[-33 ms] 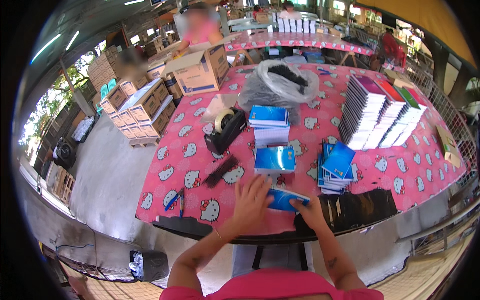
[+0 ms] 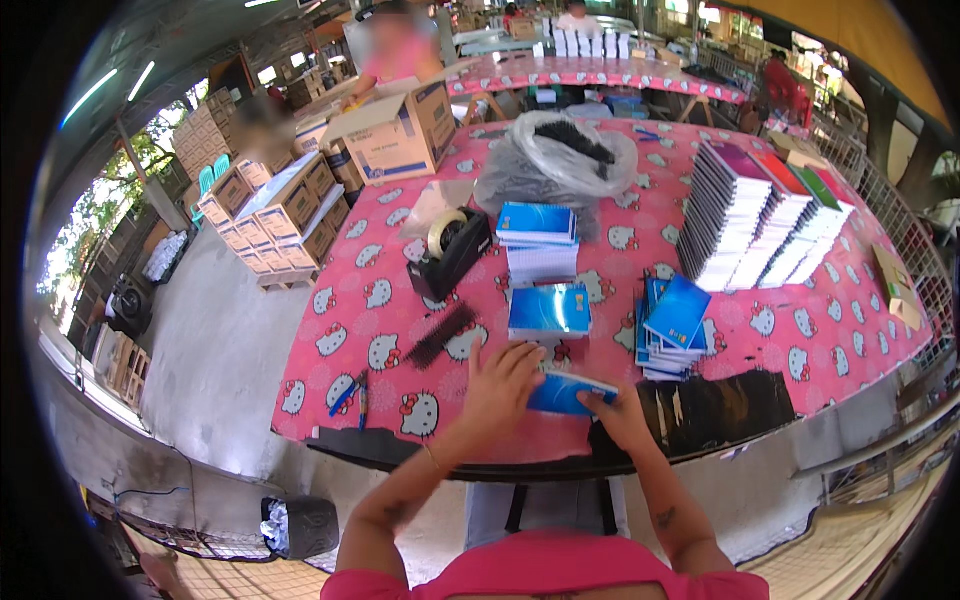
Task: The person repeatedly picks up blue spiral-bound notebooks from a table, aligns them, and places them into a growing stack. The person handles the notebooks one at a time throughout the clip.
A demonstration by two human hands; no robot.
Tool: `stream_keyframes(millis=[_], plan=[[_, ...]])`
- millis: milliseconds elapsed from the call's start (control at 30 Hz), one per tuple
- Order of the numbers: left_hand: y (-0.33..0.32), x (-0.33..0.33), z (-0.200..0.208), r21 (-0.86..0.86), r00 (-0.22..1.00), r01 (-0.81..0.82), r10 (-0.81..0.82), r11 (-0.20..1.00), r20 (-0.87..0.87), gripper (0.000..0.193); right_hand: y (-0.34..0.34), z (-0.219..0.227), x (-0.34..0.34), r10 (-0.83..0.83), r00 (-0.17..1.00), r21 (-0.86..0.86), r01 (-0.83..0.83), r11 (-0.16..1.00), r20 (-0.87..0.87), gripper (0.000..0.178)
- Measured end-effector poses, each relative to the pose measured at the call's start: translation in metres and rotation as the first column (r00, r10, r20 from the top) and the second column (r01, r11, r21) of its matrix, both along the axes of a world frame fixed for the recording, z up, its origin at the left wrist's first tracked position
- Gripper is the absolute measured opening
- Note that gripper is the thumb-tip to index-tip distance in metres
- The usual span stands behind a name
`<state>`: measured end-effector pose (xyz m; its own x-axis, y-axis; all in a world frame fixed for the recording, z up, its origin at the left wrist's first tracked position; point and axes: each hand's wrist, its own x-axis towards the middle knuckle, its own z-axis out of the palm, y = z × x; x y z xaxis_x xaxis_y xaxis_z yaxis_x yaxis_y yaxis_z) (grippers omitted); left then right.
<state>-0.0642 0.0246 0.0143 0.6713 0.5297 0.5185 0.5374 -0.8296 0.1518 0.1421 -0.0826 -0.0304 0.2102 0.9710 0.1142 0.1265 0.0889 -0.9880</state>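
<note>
A small blue-covered notebook (image 2: 565, 393) is at the near edge of the table, between my hands. My right hand (image 2: 622, 415) grips its right end, with the thumb on the cover. My left hand (image 2: 497, 385) is at its left end, fingers extended and thumb apart; the fingertips lie close to the notebook's far left corner. Just beyond stands a short stack of blue notebooks (image 2: 550, 310), with a taller blue stack (image 2: 537, 225) behind it. A looser pile of blue notebooks (image 2: 678, 312), its top one askew, sits to the right.
A black tape dispenser (image 2: 450, 255), black binding coils (image 2: 441, 336) and pens (image 2: 350, 395) lie left. A plastic bag (image 2: 560, 165) of black material and a carton (image 2: 400, 135) stand farther back. Tall notebook stacks (image 2: 725, 225) rise at right. Another person (image 2: 400, 55) is beyond the carton.
My left hand's fingers have drawn closer together and shifted slightly. The notebook between my hands has tilted a little, showing more of its cover; my right hand keeps its grip.
</note>
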Motion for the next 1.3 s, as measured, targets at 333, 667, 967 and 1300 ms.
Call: stream_keyframes(millis=[333,667,967,1300], plan=[[0.03,0.0,0.021,-0.24,0.936,0.352,-0.34,0.905,0.091,0.017,0.005,-0.005,0.008,0.066,0.996,0.052,-0.064,0.997,-0.051,0.027],[-0.004,0.015,0.011,0.188,0.973,0.033,0.011,0.982,-0.23,0.055,0.001,0.002,0.002,0.029,0.969,0.018,-0.026,1.0,-0.247,0.032],[-0.03,0.0,-0.045,0.37,0.885,0.018,0.157,0.929,-0.438,0.071,0.004,0.007,-0.009,0.051,0.998,0.003,-0.051,0.999,-0.028,0.031],[-0.035,-0.002,-0.026,0.187,0.915,0.065,0.017,0.98,-0.404,0.081,0.0,0.001,-0.008,0.043,0.998,-0.104,-0.047,0.993,-0.038,0.028]])
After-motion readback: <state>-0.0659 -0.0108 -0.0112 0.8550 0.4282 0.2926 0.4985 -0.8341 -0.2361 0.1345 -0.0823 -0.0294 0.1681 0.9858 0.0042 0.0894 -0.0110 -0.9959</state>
